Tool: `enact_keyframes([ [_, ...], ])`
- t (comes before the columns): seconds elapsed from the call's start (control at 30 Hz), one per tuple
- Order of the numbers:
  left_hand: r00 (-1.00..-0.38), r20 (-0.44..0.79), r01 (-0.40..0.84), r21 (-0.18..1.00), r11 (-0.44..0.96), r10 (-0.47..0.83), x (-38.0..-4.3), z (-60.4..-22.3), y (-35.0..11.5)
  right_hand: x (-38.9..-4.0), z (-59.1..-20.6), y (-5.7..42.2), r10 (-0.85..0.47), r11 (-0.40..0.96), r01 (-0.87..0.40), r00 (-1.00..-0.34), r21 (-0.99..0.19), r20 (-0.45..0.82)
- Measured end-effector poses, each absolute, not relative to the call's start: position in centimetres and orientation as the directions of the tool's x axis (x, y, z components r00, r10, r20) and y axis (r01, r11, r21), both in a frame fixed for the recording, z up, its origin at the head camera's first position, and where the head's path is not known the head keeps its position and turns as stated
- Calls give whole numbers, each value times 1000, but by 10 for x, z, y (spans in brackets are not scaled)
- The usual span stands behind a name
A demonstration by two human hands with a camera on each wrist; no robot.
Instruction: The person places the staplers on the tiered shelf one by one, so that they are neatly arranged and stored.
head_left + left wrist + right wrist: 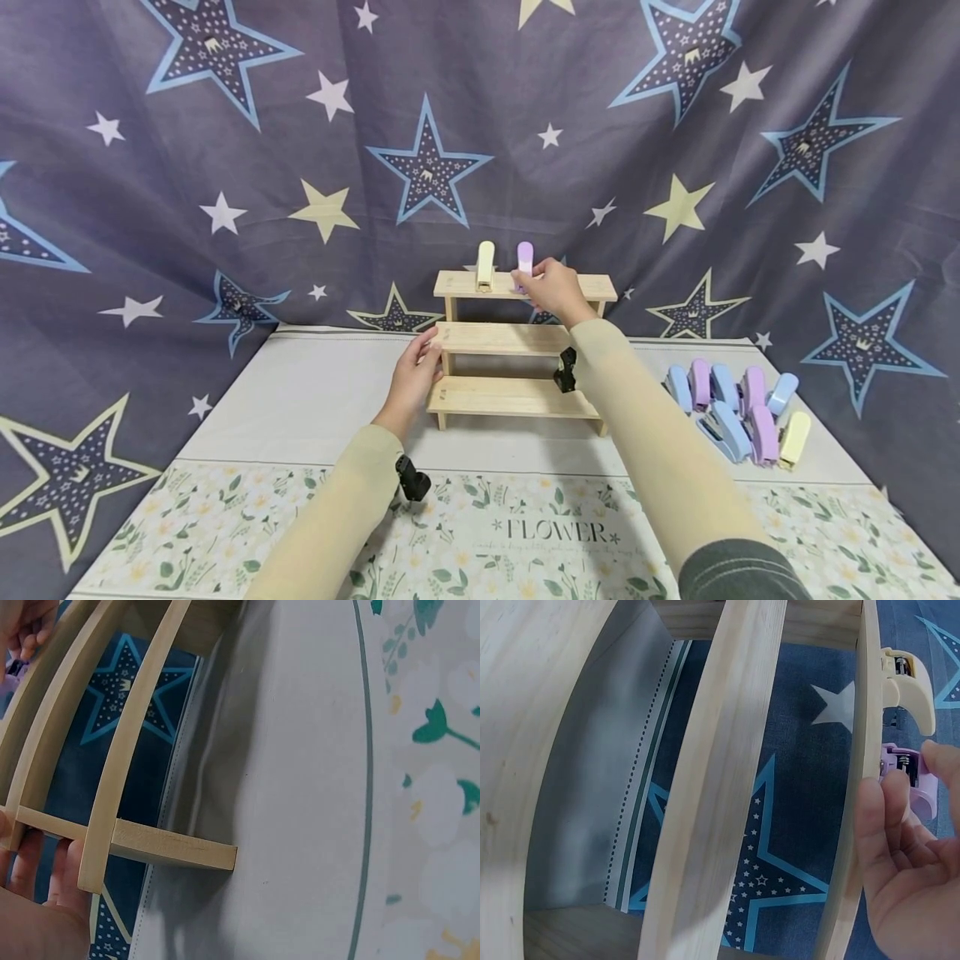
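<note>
A three-tier wooden shelf (517,395) stands on the table near the star-patterned curtain. On its top tier a cream stapler (485,265) stands upright at the left. Just right of it is a purple stapler (525,257), which my right hand (557,292) pinches between thumb and fingers at the top tier. The right wrist view shows the purple stapler (911,778) beside the cream stapler (911,686). My left hand (412,371) grips the shelf's left end at the middle tier; in the left wrist view its fingers (28,862) curl around the side board (172,844).
Several blue, purple and cream staplers stand grouped at the table's right; a blue stapler (727,432) and a cream stapler (794,439) are at the front. A flower-printed mat (247,517) covers the table's front. The curtain (525,50) hangs behind.
</note>
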State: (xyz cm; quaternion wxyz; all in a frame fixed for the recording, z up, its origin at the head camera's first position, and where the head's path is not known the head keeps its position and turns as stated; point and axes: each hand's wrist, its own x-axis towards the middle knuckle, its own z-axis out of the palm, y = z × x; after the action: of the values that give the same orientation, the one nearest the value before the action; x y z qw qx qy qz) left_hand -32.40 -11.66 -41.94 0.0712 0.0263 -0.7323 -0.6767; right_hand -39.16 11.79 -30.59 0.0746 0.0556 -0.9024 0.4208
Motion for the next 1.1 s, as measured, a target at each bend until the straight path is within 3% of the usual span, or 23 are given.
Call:
enact_keyframes([
  [0.6, -987, 84, 75, 995, 69, -134, -323, -420, -118, -389, -307, 122, -53, 618, -173, -982, -767, 179],
  [1.1, -986, 91, 86, 995, 47, -136, -324, -422, -117, -369, -312, 168, -144, 651, -269, -962, -710, 232],
])
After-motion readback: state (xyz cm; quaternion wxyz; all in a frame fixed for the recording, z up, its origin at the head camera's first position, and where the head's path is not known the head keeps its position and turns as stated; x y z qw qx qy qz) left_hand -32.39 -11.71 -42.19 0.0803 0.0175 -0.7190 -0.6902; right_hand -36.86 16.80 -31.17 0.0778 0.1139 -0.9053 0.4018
